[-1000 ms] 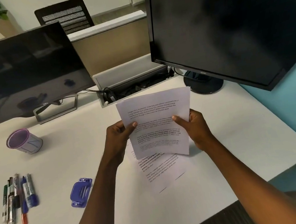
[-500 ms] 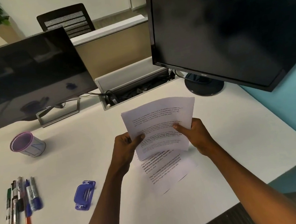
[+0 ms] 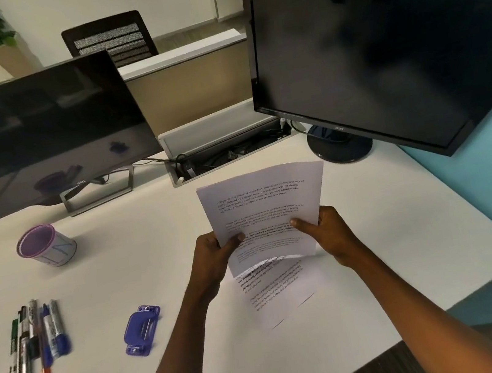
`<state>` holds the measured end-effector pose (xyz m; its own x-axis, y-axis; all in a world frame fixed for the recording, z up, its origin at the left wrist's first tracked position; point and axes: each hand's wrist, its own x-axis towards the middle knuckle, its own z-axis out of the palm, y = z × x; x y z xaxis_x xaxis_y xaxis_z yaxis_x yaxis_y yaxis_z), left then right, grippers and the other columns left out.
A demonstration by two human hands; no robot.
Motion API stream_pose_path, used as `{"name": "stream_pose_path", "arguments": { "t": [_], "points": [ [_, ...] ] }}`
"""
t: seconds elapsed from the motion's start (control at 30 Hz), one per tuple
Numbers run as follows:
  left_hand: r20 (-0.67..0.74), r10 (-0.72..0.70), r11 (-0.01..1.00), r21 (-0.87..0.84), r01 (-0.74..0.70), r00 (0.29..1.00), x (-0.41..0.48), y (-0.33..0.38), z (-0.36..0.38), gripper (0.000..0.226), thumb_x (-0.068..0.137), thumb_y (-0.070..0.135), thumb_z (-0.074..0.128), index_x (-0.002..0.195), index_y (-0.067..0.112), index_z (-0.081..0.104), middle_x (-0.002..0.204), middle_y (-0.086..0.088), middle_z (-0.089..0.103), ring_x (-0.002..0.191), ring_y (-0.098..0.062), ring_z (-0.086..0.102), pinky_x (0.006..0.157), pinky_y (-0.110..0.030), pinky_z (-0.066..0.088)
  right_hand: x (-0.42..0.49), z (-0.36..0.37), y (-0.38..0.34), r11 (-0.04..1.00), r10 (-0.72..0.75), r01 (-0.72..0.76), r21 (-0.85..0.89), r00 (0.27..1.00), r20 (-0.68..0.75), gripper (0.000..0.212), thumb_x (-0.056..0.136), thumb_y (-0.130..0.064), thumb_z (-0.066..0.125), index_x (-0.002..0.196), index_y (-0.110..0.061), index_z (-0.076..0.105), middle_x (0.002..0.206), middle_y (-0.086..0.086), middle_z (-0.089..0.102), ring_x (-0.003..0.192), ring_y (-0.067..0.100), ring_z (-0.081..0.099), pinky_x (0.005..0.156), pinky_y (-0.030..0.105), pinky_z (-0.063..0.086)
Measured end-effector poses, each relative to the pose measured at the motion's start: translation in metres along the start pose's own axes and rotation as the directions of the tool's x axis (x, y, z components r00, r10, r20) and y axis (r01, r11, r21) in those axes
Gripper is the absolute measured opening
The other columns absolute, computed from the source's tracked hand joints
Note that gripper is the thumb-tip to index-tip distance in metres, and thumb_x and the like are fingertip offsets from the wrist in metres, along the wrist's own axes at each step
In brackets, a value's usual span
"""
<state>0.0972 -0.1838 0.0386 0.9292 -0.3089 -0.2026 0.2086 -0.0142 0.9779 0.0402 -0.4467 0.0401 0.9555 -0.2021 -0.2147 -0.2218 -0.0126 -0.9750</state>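
Both of my hands hold up a printed sheet of paper (image 3: 264,206) above the white desk (image 3: 141,267). My left hand (image 3: 217,255) pinches its left edge, thumb on the front. My right hand (image 3: 326,234) pinches its right edge the same way. The sheet stands tilted toward me, its lower edge lifted off the desk. Under it lie more printed sheets (image 3: 281,293) flat on the desk, partly hidden by the held sheet and my hands.
A blue stapler-like clip (image 3: 143,330) lies left of my left forearm. Several pens and markers (image 3: 35,342) lie at the far left. A purple-rimmed cup (image 3: 44,245) stands behind them. Two dark monitors (image 3: 36,132) (image 3: 379,62) and an open cable tray (image 3: 226,150) stand at the back.
My hands and the held sheet have come slightly lower and nearer to the sheets on the desk. The view has tipped up a little.
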Motion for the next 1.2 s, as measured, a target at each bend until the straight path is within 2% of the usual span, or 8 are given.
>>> {"name": "stream_pose_path", "arguments": {
  "t": [0.2,0.37,0.57,0.73,0.87,0.97,1.07,1.2],
  "points": [
    [0.006,0.022,0.999,0.040,-0.023,1.000,-0.011,-0.008,0.005,0.022,0.094,0.023,0.076,0.108,0.039,0.081,0.116,0.002,0.080,0.104,-0.026,0.076,0.084,-0.041,0.066,-0.006,0.002,0.008,0.998,0.025,-0.024,-0.050,0.999,0.020,0.037,0.088,-0.030,0.078,0.124,-0.027,0.068,0.111,-0.007,0.077,0.102,0.015,0.073,0.084,0.032,0.063],
    [-0.015,-0.023,0.999,-0.025,0.022,1.000,-0.016,-0.010,0.009,0.023,0.091,0.026,0.078,0.113,0.023,0.079,0.117,0.000,0.080,0.103,-0.026,0.077,0.084,-0.041,0.066,-0.010,0.000,0.000,1.000,0.016,-0.016,-0.018,1.000,-0.002,0.021,0.091,-0.028,0.076,0.112,-0.027,0.072,0.104,-0.006,0.079,0.093,0.016,0.076,0.073,0.027,0.062],
    [-0.060,-0.100,0.989,-0.112,0.093,0.993,-0.025,-0.025,0.006,0.026,0.096,0.027,0.075,0.118,0.013,0.076,0.119,-0.005,0.079,0.104,-0.028,0.078,0.087,-0.041,0.065,-0.009,0.000,0.000,0.997,0.037,-0.038,-0.060,0.999,-0.010,0.022,0.093,-0.023,0.074,0.115,-0.019,0.073,0.107,-0.004,0.079,0.093,0.017,0.077,0.081,0.037,0.064],
    [-0.186,-0.244,0.961,-0.177,0.212,0.952,-0.033,-0.050,-0.004,0.023,0.094,0.020,0.076,0.115,0.010,0.076,0.112,-0.008,0.081,0.098,-0.033,0.079,0.084,-0.045,0.065,-0.003,0.006,0.012,0.987,0.113,-0.116,-0.112,0.993,-0.028,0.017,0.091,-0.011,0.075,0.108,-0.011,0.073,0.103,0.006,0.079,0.094,0.026,0.076,0.085,0.043,0.063],
    [-0.281,-0.363,0.926,-0.215,0.310,0.888,-0.044,-0.073,-0.015,0.019,0.095,0.015,0.075,0.113,0.009,0.075,0.106,-0.009,0.082,0.090,-0.031,0.080,0.077,-0.042,0.064,0.004,0.008,0.029,0.958,0.183,-0.203,-0.202,0.977,-0.111,0.016,0.090,-0.007,0.074,0.106,-0.009,0.072,0.096,0.011,0.077,0.091,0.036,0.074,0.076,0.041,0.062],
    [-0.339,-0.404,0.911,-0.233,0.340,0.850,-0.052,-0.086,-0.027,0.015,0.095,0.012,0.074,0.110,0.011,0.074,0.101,-0.007,0.082,0.087,-0.029,0.079,0.076,-0.041,0.064,0.009,0.014,0.042,0.863,0.132,-0.206,-0.462,0.973,-0.187,0.028,0.089,-0.017,0.077,0.114,-0.007,0.070,0.110,0.011,0.074,0.100,0.030,0.072,0.086,0.034,0.057],
    [-0.380,-0.418,0.907,-0.224,0.356,0.825,-0.056,-0.095,-0.040,0.011,0.094,0.008,0.073,0.104,0.012,0.075,0.095,-0.006,0.083,0.082,-0.029,0.079,0.080,-0.043,0.063,0.010,0.024,0.048,0.722,0.114,-0.186,-0.666,0.982,-0.150,0.053,0.090,-0.029,0.075,0.135,-0.006,0.057,0.133,0.012,0.058,0.125,0.029,0.057,0.101,0.038,0.050],
    [-0.404,-0.453,0.891,-0.228,0.392,0.795,-0.060,-0.100,-0.048,0.008,0.095,0.010,0.073,0.100,0.015,0.074,0.088,-0.001,0.084,0.078,-0.027,0.079,0.071,-0.038,0.063,0.007,0.049,0.050,0.492,0.100,-0.179,-0.852,0.984,-0.149,0.069,0.086,-0.048,0.075,0.136,-0.008,0.048,0.136,0.010,0.048,0.129,0.028,0.046,0.100,0.040,0.048]
  ]
}}
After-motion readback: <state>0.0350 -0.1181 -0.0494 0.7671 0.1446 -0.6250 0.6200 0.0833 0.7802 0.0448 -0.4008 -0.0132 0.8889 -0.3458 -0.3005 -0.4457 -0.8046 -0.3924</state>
